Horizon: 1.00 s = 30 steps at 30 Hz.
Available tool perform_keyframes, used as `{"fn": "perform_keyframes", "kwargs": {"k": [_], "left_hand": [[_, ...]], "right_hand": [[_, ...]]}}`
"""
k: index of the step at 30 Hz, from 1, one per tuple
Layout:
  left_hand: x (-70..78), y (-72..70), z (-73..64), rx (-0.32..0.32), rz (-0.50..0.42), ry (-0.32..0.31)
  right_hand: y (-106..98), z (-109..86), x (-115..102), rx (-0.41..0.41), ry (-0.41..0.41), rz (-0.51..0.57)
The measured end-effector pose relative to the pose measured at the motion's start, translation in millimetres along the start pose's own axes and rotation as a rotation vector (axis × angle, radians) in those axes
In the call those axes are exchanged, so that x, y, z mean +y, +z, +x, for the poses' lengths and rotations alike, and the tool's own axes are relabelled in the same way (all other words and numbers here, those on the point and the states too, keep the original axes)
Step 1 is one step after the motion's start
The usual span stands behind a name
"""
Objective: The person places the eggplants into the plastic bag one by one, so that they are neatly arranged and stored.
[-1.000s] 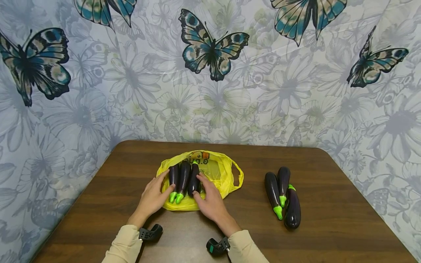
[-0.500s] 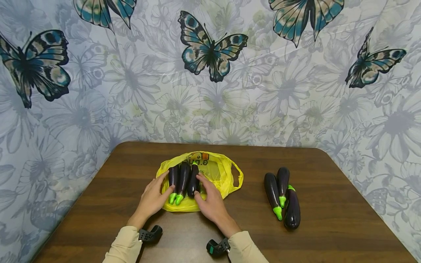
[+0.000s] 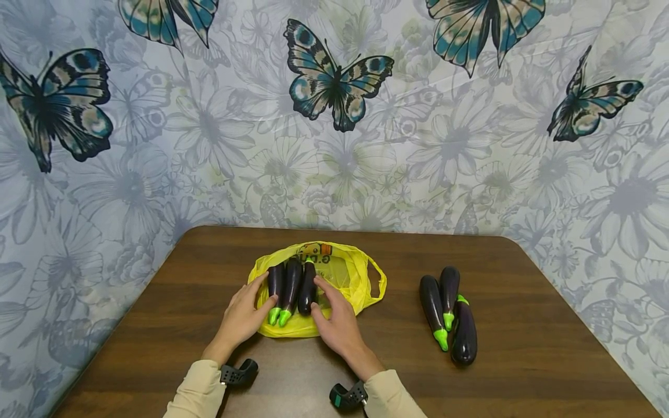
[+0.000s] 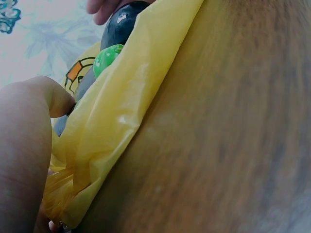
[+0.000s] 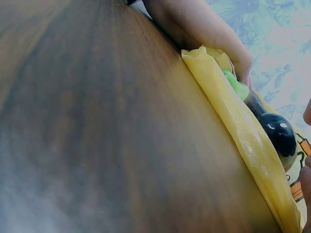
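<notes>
Three dark purple eggplants with bright green stem ends lie side by side in a yellow plastic bag (image 3: 360,290), seen in the head view. My left hand (image 3: 241,313) is at the bag's left side, fingers extended along the leftmost eggplant (image 3: 275,290) and thumb against it. The middle eggplant (image 3: 291,287) lies beside that one. My right hand (image 3: 337,322) is at the right-hand eggplant (image 3: 307,290), its fingers spread and relaxed next to it. In the left wrist view, the thumb (image 4: 60,99) reaches over the bag's edge; the bag hides part of the eggplants.
Three more eggplants (image 3: 463,337) lie in a loose group on the brown wooden table (image 3: 522,371), right of the bag. The bag's handle loop (image 3: 377,278) spreads toward them. Behind the table hangs a butterfly-patterned cloth (image 3: 334,174).
My right hand has shifted slightly to the right, its thumb easing away from the right-hand eggplant. My left hand and the eggplants stay in place.
</notes>
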<state>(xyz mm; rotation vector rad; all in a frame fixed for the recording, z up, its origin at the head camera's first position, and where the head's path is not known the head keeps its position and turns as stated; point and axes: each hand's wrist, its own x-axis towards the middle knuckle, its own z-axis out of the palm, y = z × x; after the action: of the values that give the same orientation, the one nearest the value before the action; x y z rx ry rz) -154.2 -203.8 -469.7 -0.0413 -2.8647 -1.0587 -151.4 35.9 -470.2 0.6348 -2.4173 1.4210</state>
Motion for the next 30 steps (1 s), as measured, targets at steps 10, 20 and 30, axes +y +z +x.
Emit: {"fn": "perform_keyframes", "kwargs": {"k": [10,20,30], "left_hand": [[-0.2,0.8,-0.6,0.008,-0.003,0.018],[0.0,0.7,-1.4,0.006,-0.003,0.017],[0.1,0.2,-0.9,0.008,0.008,0.013]], "right_hand": [[-2.9,-1.8,-2.4,0.036,0.010,-0.014],[-5.1,-5.1,-4.5,0.066,-0.040,0.003],[-9.0,-9.5,-5.9,0.105,-0.033,0.035]]}}
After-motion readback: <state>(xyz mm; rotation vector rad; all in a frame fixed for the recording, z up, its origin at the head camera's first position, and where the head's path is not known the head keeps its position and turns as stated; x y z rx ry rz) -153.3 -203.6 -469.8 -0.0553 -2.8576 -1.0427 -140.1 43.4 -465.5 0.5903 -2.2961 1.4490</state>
